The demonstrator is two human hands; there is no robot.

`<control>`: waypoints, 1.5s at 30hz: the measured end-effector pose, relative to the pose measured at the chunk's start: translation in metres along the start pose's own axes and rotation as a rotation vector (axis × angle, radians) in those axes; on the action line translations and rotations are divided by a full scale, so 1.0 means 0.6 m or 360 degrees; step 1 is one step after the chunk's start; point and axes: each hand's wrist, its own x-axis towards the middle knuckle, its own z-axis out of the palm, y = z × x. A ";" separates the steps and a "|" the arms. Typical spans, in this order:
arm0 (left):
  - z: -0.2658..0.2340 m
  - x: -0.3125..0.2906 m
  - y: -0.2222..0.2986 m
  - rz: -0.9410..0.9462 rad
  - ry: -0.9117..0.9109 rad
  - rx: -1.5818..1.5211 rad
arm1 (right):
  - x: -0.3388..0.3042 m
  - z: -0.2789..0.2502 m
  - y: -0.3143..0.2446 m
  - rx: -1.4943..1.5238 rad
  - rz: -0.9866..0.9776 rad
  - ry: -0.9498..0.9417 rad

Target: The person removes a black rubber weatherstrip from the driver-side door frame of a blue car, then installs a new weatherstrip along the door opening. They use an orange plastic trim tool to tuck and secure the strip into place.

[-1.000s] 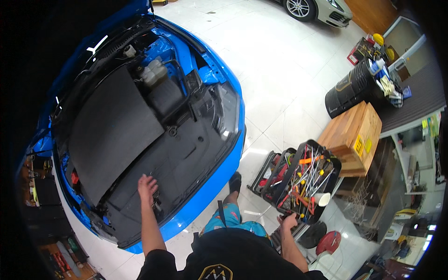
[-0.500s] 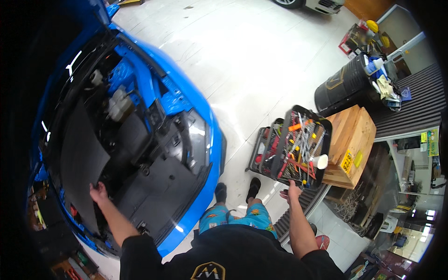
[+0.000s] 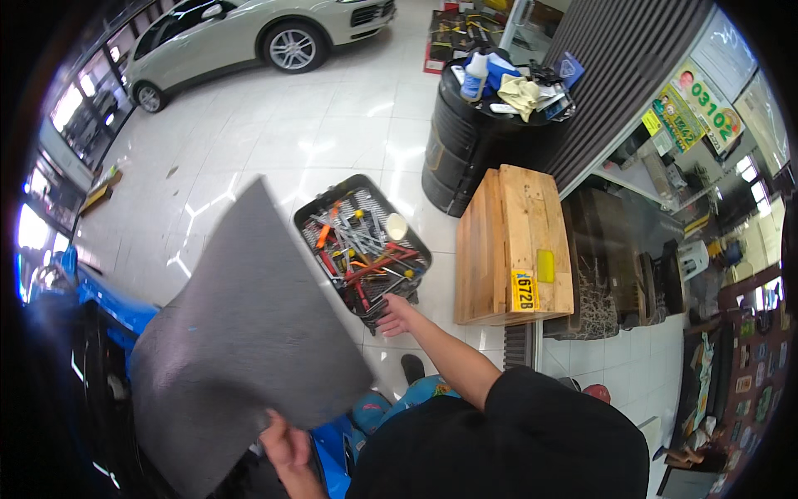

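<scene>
My left hand is closed on the lower edge of a large dark grey flexible sheet. The sheet is raised and tilted, slightly smeared by motion, and hides much of the blue car at the left. My right hand is at the near rim of a black tool tray, thumb up by the rim and the other fingers loosely stretched out below it. Whether it touches the rim is hard to make out. Loose wrenches and pliers fill the tray, and a white cup stands among them.
A wooden crate stands right of the tray. Behind it is a black drum topped with a spray bottle, cloths and small items. A pale car is parked at the back. Right of the crate is a glass-fronted display.
My left hand has lifted the grey sheet from the open engine bay, and it now spreads in front of me. My view has turned right. My right hand remains by the tool tray's rim.
</scene>
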 end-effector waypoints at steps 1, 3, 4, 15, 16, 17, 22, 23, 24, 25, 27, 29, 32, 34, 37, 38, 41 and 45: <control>0.037 0.028 -0.032 -0.0063 -0.0163 0.0055 | -0.027 -0.006 -0.023 0.0180 -0.0046 -0.0229; 0.078 0.077 -0.067 -0.0431 -0.0132 0.0682 | -0.141 -0.019 -0.071 0.0594 -0.0397 -0.0185; 0.084 0.109 -0.091 -0.0503 -0.0267 0.0834 | -0.226 -0.035 -0.095 0.0825 -0.0683 0.0067; 0.515 0.354 -0.335 -0.1028 -0.2512 0.2102 | -0.596 -0.452 0.052 0.1388 -0.2242 0.0679; 0.574 0.346 -0.335 -0.0811 -0.2718 0.2221 | -0.630 -0.451 0.070 0.1581 -0.2335 0.0766; 0.616 0.339 -0.358 -0.0626 -0.2913 0.2129 | -0.655 -0.457 0.076 0.1601 -0.2378 0.0836; 0.748 0.341 -0.439 -0.1169 -0.2789 0.1500 | -0.640 -0.549 0.130 0.1705 -0.2259 0.1417; 0.746 0.358 -0.489 -0.1307 -0.2682 0.1427 | -0.615 -0.585 0.155 0.1664 -0.2198 0.1540; 0.737 0.390 -0.530 -0.1364 -0.2846 0.1750 | -0.588 -0.599 0.170 0.1621 -0.2177 0.1629; 0.719 0.417 -0.566 -0.1504 -0.2741 0.1630 | -0.555 -0.608 0.176 0.1589 -0.2175 0.1709; 0.679 0.453 -0.618 -0.1765 -0.2523 0.1396 | -0.489 -0.627 0.183 0.1626 -0.2073 0.1804; 0.698 0.470 -0.648 -0.1885 -0.2281 0.1293 | -0.445 -0.638 0.214 0.1742 -0.1810 0.1870; 0.742 0.497 -0.691 -0.1940 -0.2008 0.1107 | -0.427 -0.665 0.246 0.1765 -0.1728 0.1522; 0.781 0.526 -0.714 -0.1890 -0.1756 0.1050 | -0.447 -0.673 0.210 0.1740 -0.1631 0.1563; 0.860 0.525 -0.742 -0.1862 -0.1547 0.0427 | -0.545 -0.650 0.140 0.1662 -0.1706 0.1557; 0.913 0.513 -0.739 -0.1850 -0.1381 0.0320 | -0.579 -0.644 0.118 0.1448 -0.1661 0.1748; 1.080 0.530 -0.750 -0.1589 -0.1596 0.0520 | -0.662 -0.665 0.120 0.0980 -0.1422 0.2166; 1.239 0.471 -0.622 -0.1380 -0.2435 -0.0179 | -0.740 -0.646 0.095 0.1154 -0.2037 0.1925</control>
